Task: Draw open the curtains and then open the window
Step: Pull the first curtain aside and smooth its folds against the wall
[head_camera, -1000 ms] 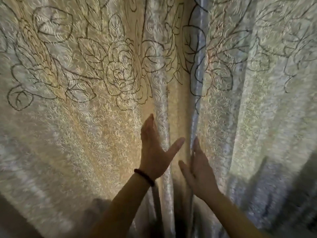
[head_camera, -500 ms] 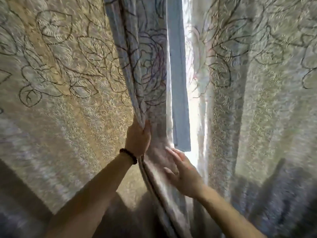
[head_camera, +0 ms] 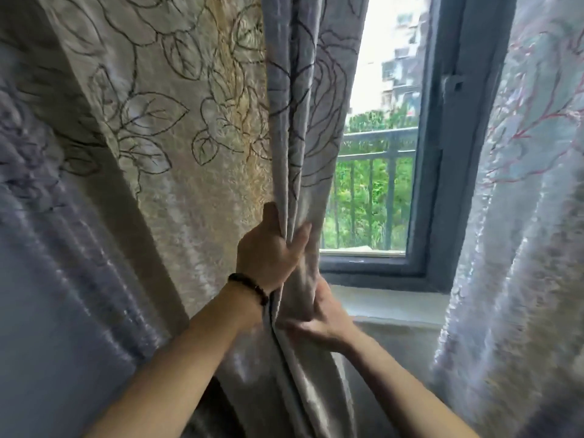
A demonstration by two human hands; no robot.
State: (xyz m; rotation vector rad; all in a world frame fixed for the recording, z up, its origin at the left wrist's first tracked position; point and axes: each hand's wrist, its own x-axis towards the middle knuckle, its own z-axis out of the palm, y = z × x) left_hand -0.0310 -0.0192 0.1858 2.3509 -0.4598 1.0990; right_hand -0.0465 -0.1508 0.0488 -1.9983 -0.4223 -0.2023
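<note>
The left curtain (head_camera: 177, 128), pale and shiny with dark outlined leaves and roses, is bunched toward the left. My left hand (head_camera: 271, 248), a dark bead bracelet on its wrist, grips the curtain's gathered inner edge. Just below it, my right hand (head_camera: 319, 320) also holds that edge. The right curtain (head_camera: 524, 184) hangs at the right. Between the two curtains shows a grey-framed window (head_camera: 442, 147), its sash shut, with a small latch (head_camera: 455, 82) on the frame's upright.
A pale window sill (head_camera: 395, 305) runs below the frame. Outside the glass are a dark metal railing (head_camera: 379, 159), green trees and a building. Fabric fills the left and bottom of the view.
The curtains hung shut with both hands flat on the seam. Both hands have taken hold of the left curtain's edge and drawn it left, and the gap has widened to show the window.
</note>
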